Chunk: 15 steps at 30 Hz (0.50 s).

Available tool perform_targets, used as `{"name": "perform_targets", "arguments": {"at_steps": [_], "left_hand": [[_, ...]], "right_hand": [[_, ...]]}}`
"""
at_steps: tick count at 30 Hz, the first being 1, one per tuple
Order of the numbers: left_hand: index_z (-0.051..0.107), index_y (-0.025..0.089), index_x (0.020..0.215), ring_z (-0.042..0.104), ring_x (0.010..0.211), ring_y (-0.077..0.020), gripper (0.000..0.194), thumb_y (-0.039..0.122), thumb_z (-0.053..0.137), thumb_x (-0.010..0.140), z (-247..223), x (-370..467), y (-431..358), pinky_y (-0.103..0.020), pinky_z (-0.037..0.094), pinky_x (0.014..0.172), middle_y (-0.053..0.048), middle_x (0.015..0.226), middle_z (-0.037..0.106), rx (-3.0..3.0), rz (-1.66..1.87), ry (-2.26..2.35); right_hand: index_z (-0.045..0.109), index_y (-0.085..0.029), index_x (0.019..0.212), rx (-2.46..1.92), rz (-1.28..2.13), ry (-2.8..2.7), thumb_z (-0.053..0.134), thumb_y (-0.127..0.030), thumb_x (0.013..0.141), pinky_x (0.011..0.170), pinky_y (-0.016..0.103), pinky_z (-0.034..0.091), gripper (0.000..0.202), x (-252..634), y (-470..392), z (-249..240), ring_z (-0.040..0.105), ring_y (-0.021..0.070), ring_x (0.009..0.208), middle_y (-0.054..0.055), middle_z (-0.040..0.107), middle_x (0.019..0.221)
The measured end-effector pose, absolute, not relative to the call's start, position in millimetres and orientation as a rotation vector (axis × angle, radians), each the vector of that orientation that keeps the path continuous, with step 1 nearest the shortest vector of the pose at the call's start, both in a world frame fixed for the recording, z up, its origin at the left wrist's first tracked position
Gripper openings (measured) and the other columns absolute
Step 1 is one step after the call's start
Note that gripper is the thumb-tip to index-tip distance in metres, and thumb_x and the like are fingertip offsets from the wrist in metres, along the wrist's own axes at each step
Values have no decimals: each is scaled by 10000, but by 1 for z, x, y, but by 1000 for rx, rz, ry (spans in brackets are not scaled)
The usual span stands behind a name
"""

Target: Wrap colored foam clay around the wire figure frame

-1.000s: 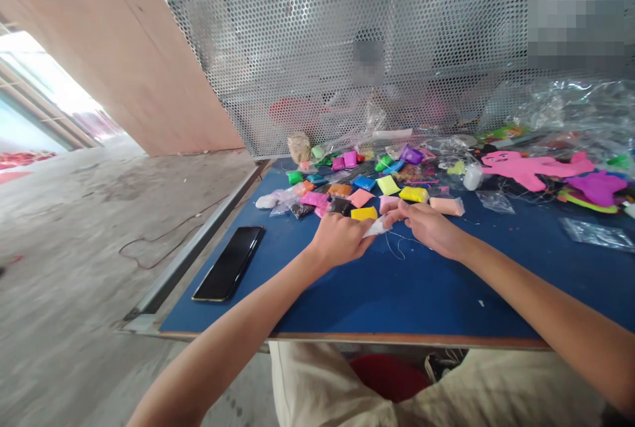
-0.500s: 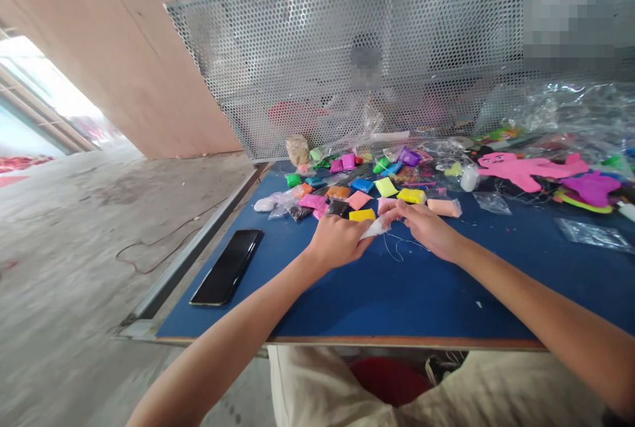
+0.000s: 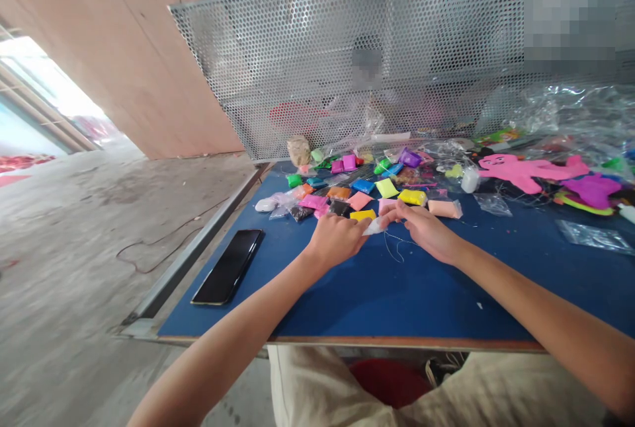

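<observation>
Between my two hands is a small white packet [image 3: 374,226] over the blue table [image 3: 347,301]. My left hand [image 3: 337,240] is closed on its left end, fingers pressed together. The fingers of my right hand [image 3: 421,229] are bent and pinch the packet's right end. A thin pale thread [image 3: 397,252] lies just below the fingers. Close behind the hands are a yellow packet [image 3: 363,215], a salmon packet [image 3: 360,200], a pale yellow packet [image 3: 386,188] and a peach packet [image 3: 445,208].
A black phone [image 3: 228,268] lies at the left of the table. A perforated metal panel [image 3: 322,50] stands along the back. Pink [image 3: 526,169] and purple [image 3: 592,189] foam shapes and a flat clear bag [image 3: 594,235] are on the right.
The fingers of both hands have shifted very slightly around the white packet, and less of it shows. The rest of the table looks the same.
</observation>
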<state>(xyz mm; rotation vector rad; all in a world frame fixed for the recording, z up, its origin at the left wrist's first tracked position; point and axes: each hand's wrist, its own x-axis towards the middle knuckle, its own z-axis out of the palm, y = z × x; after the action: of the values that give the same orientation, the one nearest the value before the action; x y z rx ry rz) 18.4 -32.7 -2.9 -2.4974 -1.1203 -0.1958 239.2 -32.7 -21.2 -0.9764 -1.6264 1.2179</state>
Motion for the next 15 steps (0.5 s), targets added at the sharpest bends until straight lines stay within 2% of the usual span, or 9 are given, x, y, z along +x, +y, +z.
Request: {"name": "perform_targets", "arguments": {"at_steps": [4, 8, 11, 15], "left_hand": [[642, 233, 1256, 707, 785, -260, 344, 337, 508, 956, -2, 19, -33, -333, 454, 694, -101, 861, 750, -2499, -160, -1143], [644, 205, 1237, 705, 790, -264, 337, 324, 524, 946, -2, 19, -33, -343, 446, 709, -108, 837, 742, -2511, -95, -1150], [649, 190, 1204, 705, 792, -258, 311, 316, 517, 952, -2, 20, -32, -341, 438, 711, -109, 847, 742, -2530, -79, -1133], [668, 163, 1130, 705, 773, -266, 294, 336, 502, 960, -5, 20, -30, -341, 443, 681, -114, 819, 736, -2520, -111, -1120]], "right_hand": [[799, -260, 849, -946, 1259, -1637, 394, -702, 935, 1067, 433, 334, 606, 239, -33, -20, 501, 290, 1192, 42, 666, 1179], [808, -271, 850, -933, 1322, -1668, 418, -714, 922, 1096, 449, 313, 594, 241, -32, -21, 532, 292, 1196, 45, 653, 1193], [805, -274, 875, -986, 1265, -1721, 435, -711, 918, 1113, 447, 293, 575, 240, -32, -23, 545, 291, 1192, 41, 643, 1219], [789, -273, 961, -1042, 1164, -1756, 448, -696, 921, 1101, 422, 314, 544, 237, -32, -24, 487, 306, 1264, 38, 639, 1244]]}}
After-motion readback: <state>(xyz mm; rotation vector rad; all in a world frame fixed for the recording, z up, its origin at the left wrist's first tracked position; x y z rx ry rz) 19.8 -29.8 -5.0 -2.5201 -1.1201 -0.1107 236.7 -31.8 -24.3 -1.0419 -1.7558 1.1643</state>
